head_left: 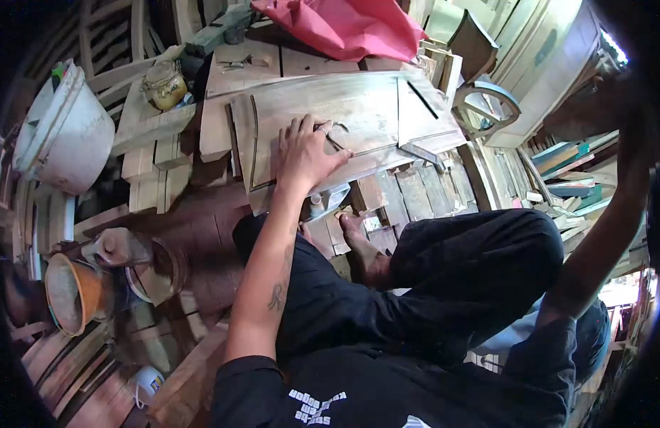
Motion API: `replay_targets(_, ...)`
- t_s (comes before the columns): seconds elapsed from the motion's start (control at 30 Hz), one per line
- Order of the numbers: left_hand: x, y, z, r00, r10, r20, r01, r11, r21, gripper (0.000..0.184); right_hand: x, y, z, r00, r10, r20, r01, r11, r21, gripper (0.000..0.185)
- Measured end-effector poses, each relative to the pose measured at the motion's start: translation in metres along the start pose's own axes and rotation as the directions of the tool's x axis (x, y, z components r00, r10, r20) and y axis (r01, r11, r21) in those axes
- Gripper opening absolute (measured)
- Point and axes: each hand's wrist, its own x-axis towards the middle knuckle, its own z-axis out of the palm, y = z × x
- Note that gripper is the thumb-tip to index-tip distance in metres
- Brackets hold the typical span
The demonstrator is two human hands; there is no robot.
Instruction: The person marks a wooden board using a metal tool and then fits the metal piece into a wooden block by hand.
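My left hand lies on a wooden panel, its fingers spread and a ring on one of them. Between thumb and index finger, a small curved dark shape shows on the panel; I cannot tell what it is. Dark grooves or strips run along the panel's edges. A thin black strip sits on its right part, and a grey metal bar lies at its near right edge. My right hand is raised close to the camera at the far right, dark, with its fingers not readable.
Pink cloth hangs over the back of the bench. A white bucket and a jar stand left. Lower left are an orange bowl and a white mug. A curved wooden frame and stacked boards are right.
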Motion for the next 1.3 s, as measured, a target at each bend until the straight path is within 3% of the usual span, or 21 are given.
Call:
replay_targets(0.07,0.0,-0.003,0.005,0.999,0.01,-0.031,-0.01,1.0,-0.002,0.068,-0.029,0.015,0.001,0.99,-0.082,-0.115,0.111,0.958,0.265,0.048)
replay_targets(0.13,0.0,-0.007,0.009,0.998,0.047,-0.049,-0.046,0.999,0.003,0.066,-0.044,0.032,-0.012,0.983,-0.137,-0.125,0.17,0.937,0.306,0.047)
replay_targets(0.17,0.0,-0.008,0.01,1.0,0.026,-0.016,-0.027,0.999,-0.042,0.068,-0.043,0.035,-0.03,0.973,-0.215,0.08,0.224,0.817,-0.532,0.054)
replay_targets(0.2,0.002,-0.008,0.009,1.0,0.011,0.014,-0.01,0.996,-0.086,0.069,-0.038,0.042,-0.056,0.956,-0.115,0.27,0.279,0.078,-0.957,0.062)
replay_targets(0.23,0.001,-0.007,0.006,1.0,0.014,0.01,-0.014,0.998,-0.06,0.069,-0.033,0.051,-0.083,0.948,0.078,0.309,0.269,-0.718,-0.642,0.07)
replay_targets(0.27,0.0,-0.006,0.003,0.999,0.04,0.011,-0.039,0.997,-0.061,0.069,-0.039,0.072,-0.117,0.852,-0.281,0.442,0.147,-0.682,-0.716,0.065)
replay_targets(0.3,0.0,-0.003,0.001,1.0,0.017,0.002,-0.017,0.999,-0.049,0.069,-0.034,0.086,-0.139,0.828,-0.258,0.497,0.144,-0.759,-0.635,0.059)
replay_targets(0.33,-0.001,-0.001,0.0,1.0,-0.004,-0.001,0.004,0.999,-0.04,0.07,-0.041,0.051,-0.145,0.704,-0.417,0.575,0.164,-0.692,-0.703,0.052)
replay_targets(0.37,-0.001,0.0,-0.005,1.0,0.014,0.015,-0.013,1.0,-0.027,0.068,-0.028,0.045,-0.174,0.494,-0.497,0.713,-0.019,-0.826,-0.563,0.048)
replay_targets(0.4,0.001,0.005,-0.012,0.991,-0.071,0.111,0.072,0.997,-0.003,0.067,-0.034,0.017,-0.196,0.702,-0.383,0.601,-0.148,-0.903,-0.403,0.042)
replay_targets(0.43,0.001,-0.001,-0.006,0.996,-0.042,0.073,0.04,0.999,0.023,0.066,-0.032,0.011,-0.225,0.802,-0.236,0.549,-0.1,-0.959,-0.266,0.039)
replay_targets(0.47,0.003,-0.004,0.001,1.0,-0.012,0.029,0.011,0.999,0.049,0.065,-0.013,0.073,-0.244,0.705,-0.628,0.33,-0.109,-0.555,-0.825,0.039)
replay_targets(0.5,0.003,0.001,0.0,0.999,0.013,0.044,-0.015,0.999,0.044,0.065,-0.014,0.068,-0.261,0.743,-0.646,0.176,-0.256,-0.517,-0.817,0.055)
replay_targets(0.53,0.001,0.006,-0.008,0.998,-0.036,0.05,0.033,0.997,0.064,0.065,-0.015,0.056,-0.29,0.677,-0.724,0.132,-0.37,-0.49,-0.79,0.076)
replay_targets(0.57,-0.001,0.009,-0.012,0.994,-0.091,0.054,0.086,0.992,0.088,0.066,-0.02,0.065,-0.3,0.775,-0.632,0.001,-0.343,-0.422,-0.839,0.107)
replay_targets(0.6,0.001,0.008,-0.011,0.994,-0.083,0.065,0.076,0.993,0.095,0.066,-0.022,0.06,-0.321,0.759,-0.65,-0.029,-0.411,-0.445,-0.796,0.105)
replay_targets(0.67,0.002,0.002,-0.005,0.999,-0.041,0.007,0.04,0.996,0.077,0.061,-0.035,0.036,-0.378,0.843,-0.532,-0.076,-0.246,-0.255,-0.935,0.089)
replay_targets(0.73,0.005,-0.004,0.0,0.999,-0.03,0.012,0.029,0.995,0.095,0.057,-0.052,0.032,-0.4,0.821,-0.49,-0.292,-0.355,-0.038,-0.934,0.08)
replay_targets(0.8,0.005,-0.005,0.002,0.999,0.024,-0.038,-0.019,0.993,0.114,0.056,-0.068,0.027,-0.426,0.827,-0.436,-0.354,-0.371,0.05,-0.927,0.075)
replay_targets(1.1,0.01,-0.009,0.007,0.994,0.082,-0.066,-0.076,0.993,0.086,0.033,-0.092,0.032,-0.484,0.768,-0.323,-0.552,-0.611,-0.116,-0.783,0.088)
replay_targets(1.3,0.012,-0.005,0.006,0.994,0.078,-0.078,-0.069,0.992,0.107,0.029,-0.093,0.032,-0.514,0.88,-0.34,-0.332,-0.448,-0.357,-0.82,0.098)
